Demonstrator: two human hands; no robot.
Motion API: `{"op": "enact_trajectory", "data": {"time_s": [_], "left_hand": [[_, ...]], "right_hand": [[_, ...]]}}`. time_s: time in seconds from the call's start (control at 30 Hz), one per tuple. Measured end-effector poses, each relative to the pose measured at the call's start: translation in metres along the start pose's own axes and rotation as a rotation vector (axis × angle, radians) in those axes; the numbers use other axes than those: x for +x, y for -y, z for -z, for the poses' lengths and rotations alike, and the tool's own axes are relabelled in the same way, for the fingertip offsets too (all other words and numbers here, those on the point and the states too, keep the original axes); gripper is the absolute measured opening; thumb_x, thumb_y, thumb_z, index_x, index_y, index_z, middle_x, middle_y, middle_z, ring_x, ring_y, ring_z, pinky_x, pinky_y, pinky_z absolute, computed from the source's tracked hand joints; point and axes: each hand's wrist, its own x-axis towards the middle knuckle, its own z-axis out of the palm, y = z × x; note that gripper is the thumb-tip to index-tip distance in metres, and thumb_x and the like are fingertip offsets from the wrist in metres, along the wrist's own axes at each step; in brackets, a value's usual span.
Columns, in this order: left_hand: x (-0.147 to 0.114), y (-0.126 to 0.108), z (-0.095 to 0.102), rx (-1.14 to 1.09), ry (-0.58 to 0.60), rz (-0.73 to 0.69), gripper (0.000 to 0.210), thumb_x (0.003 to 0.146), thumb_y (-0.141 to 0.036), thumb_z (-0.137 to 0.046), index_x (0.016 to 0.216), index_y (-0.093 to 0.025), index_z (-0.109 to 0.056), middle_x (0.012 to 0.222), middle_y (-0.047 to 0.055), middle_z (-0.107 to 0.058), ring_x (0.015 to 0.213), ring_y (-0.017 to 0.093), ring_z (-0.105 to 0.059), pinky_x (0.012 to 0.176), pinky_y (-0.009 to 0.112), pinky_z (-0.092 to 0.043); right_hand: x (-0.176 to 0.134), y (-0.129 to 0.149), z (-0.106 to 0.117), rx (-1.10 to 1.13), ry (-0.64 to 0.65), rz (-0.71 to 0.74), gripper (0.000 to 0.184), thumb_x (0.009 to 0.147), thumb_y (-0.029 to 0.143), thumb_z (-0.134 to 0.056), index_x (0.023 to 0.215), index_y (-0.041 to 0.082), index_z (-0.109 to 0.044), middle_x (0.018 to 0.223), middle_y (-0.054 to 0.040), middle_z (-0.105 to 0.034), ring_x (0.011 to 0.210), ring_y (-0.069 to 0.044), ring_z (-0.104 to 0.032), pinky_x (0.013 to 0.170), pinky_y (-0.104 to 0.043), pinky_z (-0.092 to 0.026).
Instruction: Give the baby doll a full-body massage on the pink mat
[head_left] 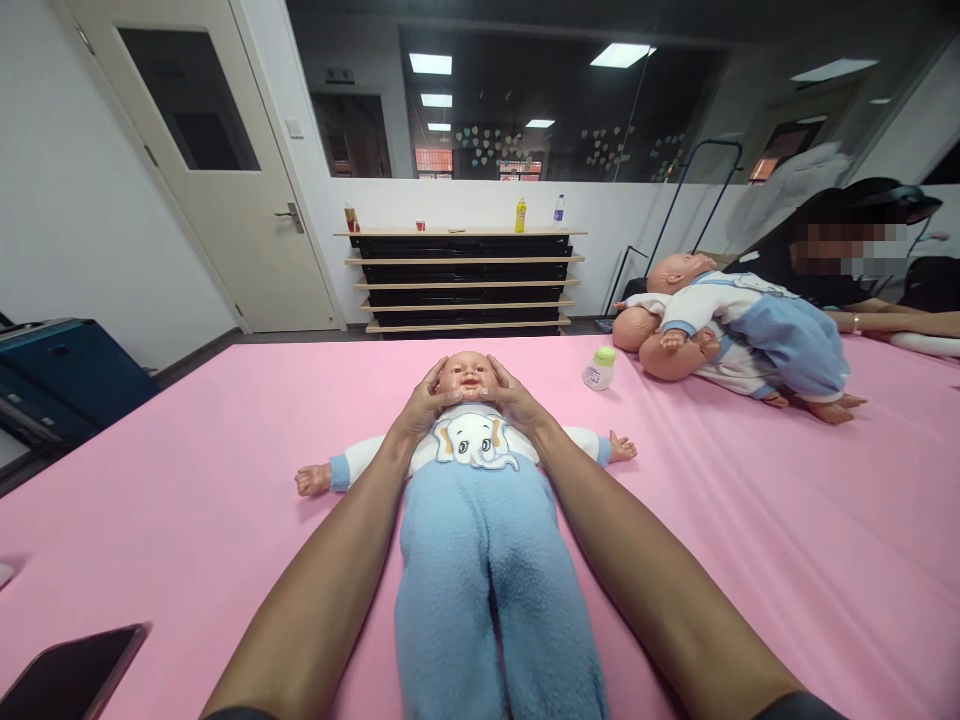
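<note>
A baby doll [480,530] in a white and blue outfit with an elephant on its chest lies face up on the pink-covered table [187,430]. Its arms stretch out to both sides. My left hand [422,405] cups the left side of its head, fingers along the temple and thumb by the cheek. On the opposite side, my right hand [516,400] holds the head in the same way. Both forearms run alongside the doll's body. The undersides of my fingers are partly hidden behind the head.
A small bottle with a green cap [599,369] stands right of the doll. Several more dolls [750,320] lie piled at the right, near another person [817,245]. A phone [75,675] rests at the near left. Behind the table stands a stack of shelves [465,262].
</note>
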Motion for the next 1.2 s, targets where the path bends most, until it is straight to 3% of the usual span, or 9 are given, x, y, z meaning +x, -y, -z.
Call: {"op": "enact_trajectory", "data": {"time_s": [0.13,0.3,0.73,1.0,1.2], "left_hand": [[0.0031,0.005,0.002,0.064,-0.051,-0.017,0.103,0.064,-0.023,-0.084,0.149,-0.028,-0.026,0.147,0.011,-0.04,0.13,0.031,-0.045,0.11,0.046,-0.037],[0.0044,0.0075,0.0039,0.107,-0.046,-0.049,0.105,0.061,-0.023,-0.086,0.149,-0.029,-0.027,0.148,0.01,-0.038,0.132,0.032,-0.043,0.112,0.046,-0.035],[-0.0012,-0.001,-0.0005,-0.039,0.001,-0.001,0.098,0.068,-0.019,-0.08,0.15,-0.027,-0.027,0.145,0.01,-0.044,0.128,0.03,-0.048,0.11,0.044,-0.039],[0.0037,0.0073,0.0041,0.061,-0.059,-0.022,0.104,0.062,-0.02,-0.084,0.149,-0.029,-0.028,0.148,0.009,-0.039,0.131,0.032,-0.045,0.111,0.047,-0.036],[-0.0004,-0.0002,0.0004,-0.009,-0.01,-0.002,0.097,0.066,-0.018,-0.081,0.148,-0.028,-0.031,0.146,0.01,-0.043,0.129,0.03,-0.048,0.11,0.044,-0.038]], "right_hand": [[0.0008,-0.0036,0.0002,-0.186,-0.085,0.062,0.111,0.062,0.03,-0.085,0.151,0.026,-0.019,0.152,-0.005,-0.032,0.136,-0.027,-0.038,0.112,-0.04,-0.036],[0.0003,-0.0028,0.0011,-0.269,-0.075,0.066,0.116,0.061,0.033,-0.086,0.152,0.025,-0.015,0.154,-0.0053,-0.027,0.139,-0.026,-0.034,0.115,-0.04,-0.031],[0.001,-0.0013,0.0022,0.051,0.035,-0.01,0.11,0.066,0.021,-0.083,0.152,0.028,-0.014,0.148,-0.0069,-0.039,0.13,-0.027,-0.047,0.109,-0.043,-0.041],[0.0,-0.0038,0.0015,-0.166,-0.073,0.051,0.111,0.064,0.025,-0.085,0.152,0.027,-0.018,0.153,-0.0045,-0.031,0.137,-0.027,-0.037,0.114,-0.041,-0.034],[0.0001,-0.0005,0.0023,-0.016,0.009,-0.002,0.11,0.066,0.022,-0.083,0.152,0.028,-0.014,0.15,-0.006,-0.036,0.132,-0.026,-0.045,0.11,-0.043,-0.04]]}}
